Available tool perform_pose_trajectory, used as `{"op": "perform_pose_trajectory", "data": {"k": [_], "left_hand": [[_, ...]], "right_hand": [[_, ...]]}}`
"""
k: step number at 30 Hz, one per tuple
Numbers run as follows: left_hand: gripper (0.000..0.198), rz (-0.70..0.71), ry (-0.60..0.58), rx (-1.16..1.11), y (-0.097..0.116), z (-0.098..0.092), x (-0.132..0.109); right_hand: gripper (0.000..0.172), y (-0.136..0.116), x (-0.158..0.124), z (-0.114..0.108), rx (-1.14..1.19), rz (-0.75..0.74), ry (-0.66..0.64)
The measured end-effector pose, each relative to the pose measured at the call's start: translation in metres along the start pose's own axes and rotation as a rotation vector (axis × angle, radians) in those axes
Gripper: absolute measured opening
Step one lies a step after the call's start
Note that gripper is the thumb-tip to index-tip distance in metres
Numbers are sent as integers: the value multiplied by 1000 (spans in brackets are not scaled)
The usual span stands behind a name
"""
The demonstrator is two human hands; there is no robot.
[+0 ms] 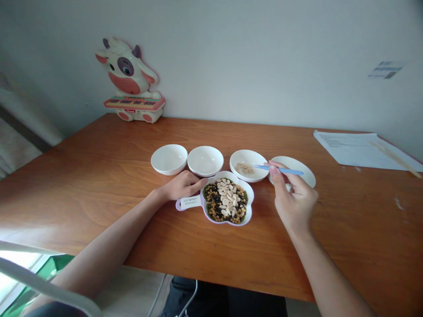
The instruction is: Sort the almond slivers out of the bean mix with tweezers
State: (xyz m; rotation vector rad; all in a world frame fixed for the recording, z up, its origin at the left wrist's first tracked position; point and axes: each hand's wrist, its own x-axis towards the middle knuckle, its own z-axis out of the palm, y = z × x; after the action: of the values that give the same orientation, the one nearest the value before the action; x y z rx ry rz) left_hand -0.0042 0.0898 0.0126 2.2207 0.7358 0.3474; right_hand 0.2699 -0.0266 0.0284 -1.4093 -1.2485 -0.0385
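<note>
A flower-shaped white dish point(248, 192) with a lilac handle holds mixed dark and yellow beans with pale seeds on top. My left hand point(182, 185) rests closed beside it, its fingers touching the dish's rim by the handle. My right hand point(295, 197) pinches blue tweezers point(279, 169) whose tips reach over the third white bowl point(248, 165), which holds a few pale seeds. Two white bowls point(169, 159) point(205, 160) stand to the left with nothing in them. A fourth white dish point(295, 169) lies partly behind my right hand.
A cow-shaped toy keyboard point(131, 83) stands against the wall at the back left. Sheets of paper point(360, 149) with a wooden stick point(395, 158) on them lie at the back right of the wooden table point(99, 176).
</note>
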Motion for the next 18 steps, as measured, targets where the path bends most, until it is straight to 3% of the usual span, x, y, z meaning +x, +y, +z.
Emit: {"op": "perform_pose_trajectory", "data": {"k": [13,18], "left_hand": [[59,10,-2,20,2,-1,0],[60,1,-5,20,2,-1,0]], "right_hand": [[15,-4,-10,8,90,-92,-286],[17,-5,-12,9,33,-60,-307]]}}
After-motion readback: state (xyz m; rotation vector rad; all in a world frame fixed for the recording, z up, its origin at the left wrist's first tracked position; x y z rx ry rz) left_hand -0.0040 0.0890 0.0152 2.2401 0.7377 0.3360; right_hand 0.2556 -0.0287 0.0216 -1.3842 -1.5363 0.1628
